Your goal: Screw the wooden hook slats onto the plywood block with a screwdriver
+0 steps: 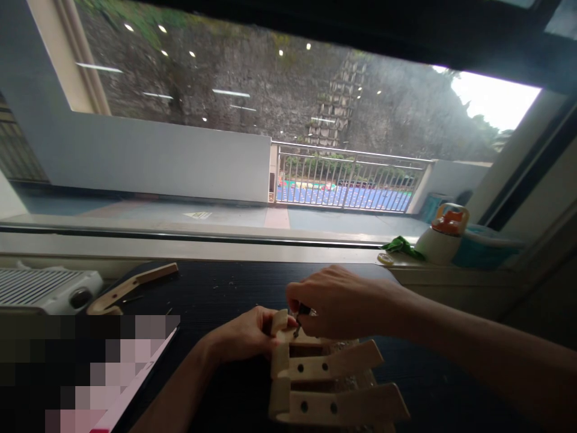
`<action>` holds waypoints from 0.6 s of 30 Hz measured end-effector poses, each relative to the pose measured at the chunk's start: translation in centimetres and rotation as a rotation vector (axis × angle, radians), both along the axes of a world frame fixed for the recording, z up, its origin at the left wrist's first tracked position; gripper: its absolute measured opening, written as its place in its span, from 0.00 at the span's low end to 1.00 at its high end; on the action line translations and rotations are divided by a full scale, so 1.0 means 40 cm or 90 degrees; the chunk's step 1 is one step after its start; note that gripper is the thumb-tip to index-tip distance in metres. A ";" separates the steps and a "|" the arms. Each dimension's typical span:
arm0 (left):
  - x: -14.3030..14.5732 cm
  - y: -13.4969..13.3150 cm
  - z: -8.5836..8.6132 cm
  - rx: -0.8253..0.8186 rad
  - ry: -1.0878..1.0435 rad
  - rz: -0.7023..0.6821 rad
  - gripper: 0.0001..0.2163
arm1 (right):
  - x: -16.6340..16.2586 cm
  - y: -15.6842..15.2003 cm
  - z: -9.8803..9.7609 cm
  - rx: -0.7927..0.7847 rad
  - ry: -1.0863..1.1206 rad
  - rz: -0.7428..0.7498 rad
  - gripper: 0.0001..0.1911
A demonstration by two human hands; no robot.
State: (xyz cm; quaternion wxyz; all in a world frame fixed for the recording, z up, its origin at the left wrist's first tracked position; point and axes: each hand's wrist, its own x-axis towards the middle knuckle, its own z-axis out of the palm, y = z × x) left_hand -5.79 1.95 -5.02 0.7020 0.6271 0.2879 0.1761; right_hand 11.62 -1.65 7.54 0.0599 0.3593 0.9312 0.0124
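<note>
By the window, as the head view has it, I see a pale wooden frame [280, 361] on the black table [202, 285], its long bar running from the person's side toward the glass, with slats [356, 358] jutting out to the right. Its far end is where everything meets: the left hand [259, 328] comes in from the left with its fingers pinched around that end, while the right hand [338, 300] reaches over from the opposite side, curled around a small tool [304, 309] with a dark handle. The tool's metal tip points down at the wood there and seems to touch it, so both hands are about equally near. Under the slats lies crinkled clear plastic [351, 385], perhaps a bag; what it holds I can't tell. Beyond the frame, to its right on the sill, stand an orange-topped white container [437, 245] and a teal tub [484, 249], contents hidden from me. To the frame's left, beyond the left hand, lies a loose wooden piece [142, 279].
</note>
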 end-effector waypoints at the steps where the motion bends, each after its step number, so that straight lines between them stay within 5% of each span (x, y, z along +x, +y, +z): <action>1: 0.000 0.001 -0.001 0.001 0.001 -0.002 0.13 | 0.000 -0.002 0.001 -0.008 0.002 0.013 0.09; 18: 0.004 -0.008 0.014 -0.006 0.017 0.005 0.16 | -0.004 0.008 -0.024 0.042 0.038 -0.060 0.09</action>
